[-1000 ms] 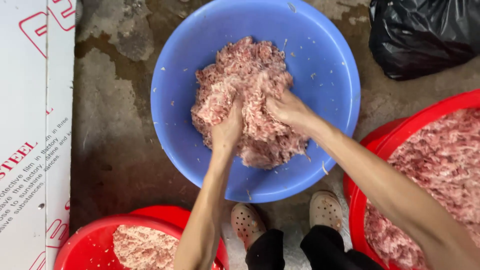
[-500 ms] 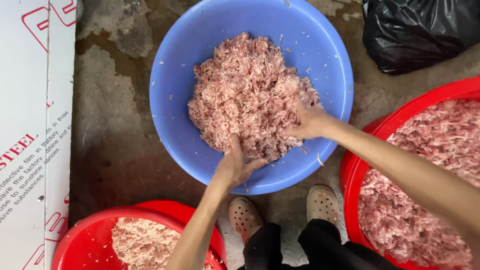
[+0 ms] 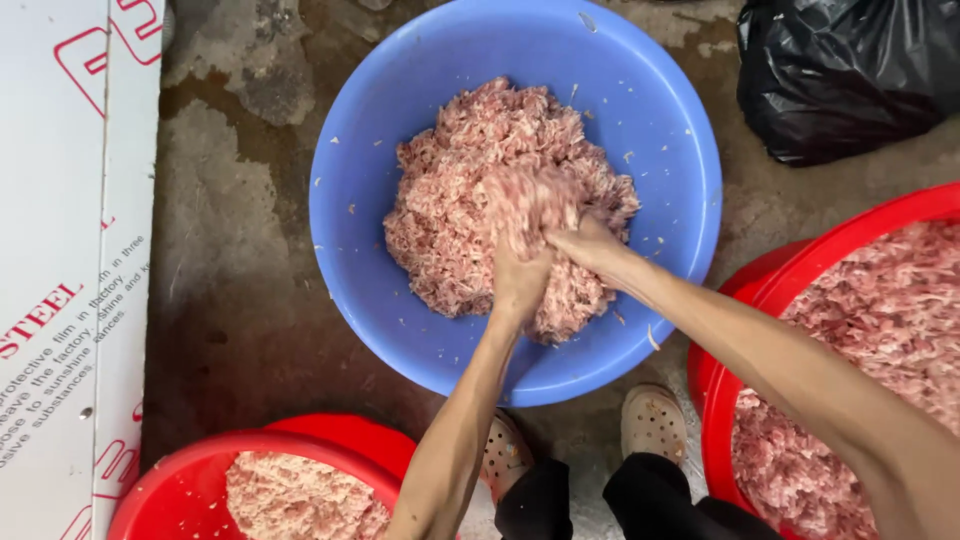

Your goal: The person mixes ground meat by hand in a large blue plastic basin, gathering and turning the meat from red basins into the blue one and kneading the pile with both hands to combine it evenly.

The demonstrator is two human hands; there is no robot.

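Left hand: my left hand (image 3: 520, 280) has come back from the near rim, where it sat half a second ago, to the middle of the heap; its fingers are sunk in and curled round a clump of meat.
Right hand: my right hand (image 3: 590, 245) has slid in from the right edge of the heap and now touches the left one, closed on the same clump.
Meat: the pale pink minced meat (image 3: 450, 220) lies in the round blue plastic basin (image 3: 350, 240), piled toward the centre; the part lifted above my hands is blurred, so it is in motion.
What changed: hands apart and flat before, now together and gripping, with meat gathered up again as it was a second ago.
My reading: I judge this a repeated fold-and-turn of the mix, still in mid-cycle.
Around: a red plastic tub of mince (image 3: 800, 290) at right, a smaller red tub (image 3: 180, 480) at lower left, a black plastic bag (image 3: 850, 70) at upper right, a white printed sheet (image 3: 70, 250) along the left, all on the stained concrete floor (image 3: 230, 300).
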